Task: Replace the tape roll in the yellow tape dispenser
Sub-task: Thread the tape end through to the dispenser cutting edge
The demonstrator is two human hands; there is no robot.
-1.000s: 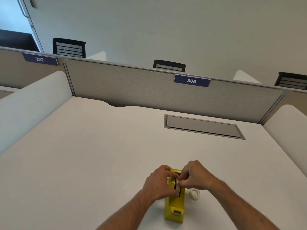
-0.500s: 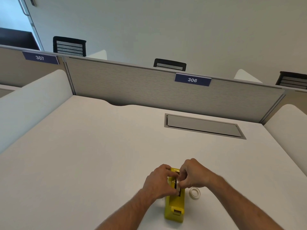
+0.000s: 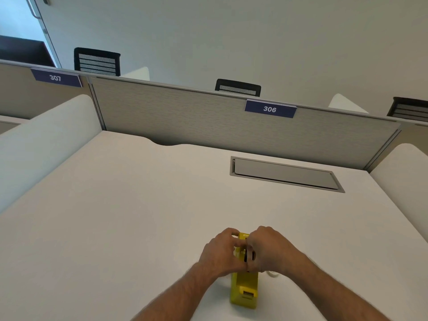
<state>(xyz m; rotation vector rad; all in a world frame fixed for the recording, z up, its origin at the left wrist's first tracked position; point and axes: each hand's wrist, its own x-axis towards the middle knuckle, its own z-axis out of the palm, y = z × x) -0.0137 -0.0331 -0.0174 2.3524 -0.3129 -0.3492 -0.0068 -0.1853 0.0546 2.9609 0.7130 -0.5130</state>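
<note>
Hands are seen working at the yellow tape dispenser near the front edge of the white desk. From the left, the left hand is curled against the dispenser's side; the right hand is closed over the dark hub in its well, fingers pinching. A tape roll, mostly hidden, lies just right of the dispenser. The swap is judged unfinished; which roll is seated cannot be told.
</note>
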